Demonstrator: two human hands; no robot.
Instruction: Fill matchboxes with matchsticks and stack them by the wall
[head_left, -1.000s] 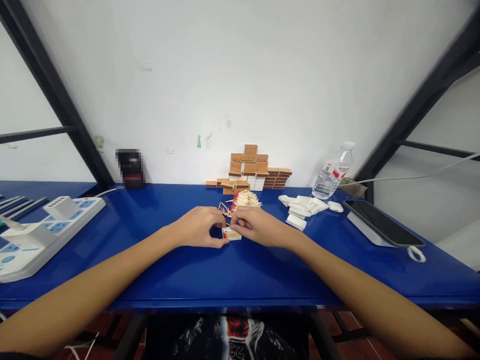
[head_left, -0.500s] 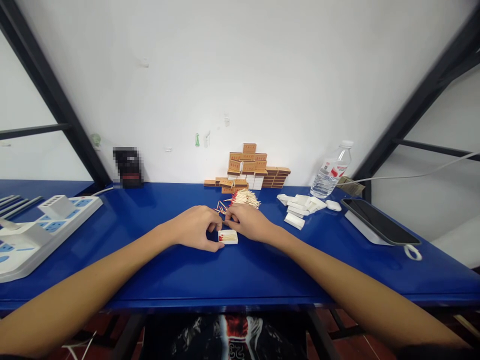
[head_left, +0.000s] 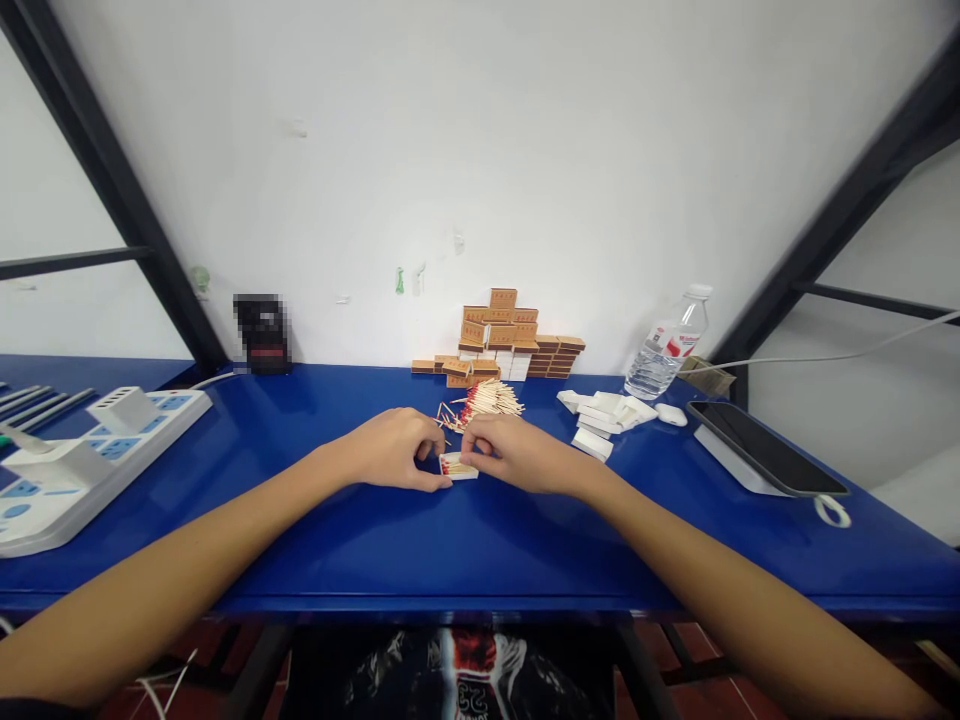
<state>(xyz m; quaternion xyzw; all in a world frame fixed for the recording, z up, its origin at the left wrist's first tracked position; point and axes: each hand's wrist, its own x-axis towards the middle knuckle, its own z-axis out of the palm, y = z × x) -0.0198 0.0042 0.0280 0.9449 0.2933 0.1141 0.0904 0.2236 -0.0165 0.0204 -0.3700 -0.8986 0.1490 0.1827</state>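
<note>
A small white matchbox tray (head_left: 469, 475) lies on the blue table with several red-headed matches in it. My left hand (head_left: 397, 450) is curled around its left end, thumb at the near corner and fingers at the far side. Over the tray's right part, my right hand (head_left: 506, 450) has thumb and forefinger pinched together on matchsticks (head_left: 454, 465); how many is hidden. Just beyond my hands is a heap of loose matches (head_left: 495, 397), with some scattered at its left side.
Brown matchboxes (head_left: 501, 335) are stacked against the wall. White matchbox trays (head_left: 600, 412), a water bottle (head_left: 667, 345), a white earphone case (head_left: 671, 414) and a phone (head_left: 765, 445) are on the right. A white power strip (head_left: 82, 470) and a pixelated dark object (head_left: 262, 335) are left.
My right hand has moved from beside the loose matches to the right and nearer, over the tray. My left hand stays at the tray's left end. The view has shifted slightly.
</note>
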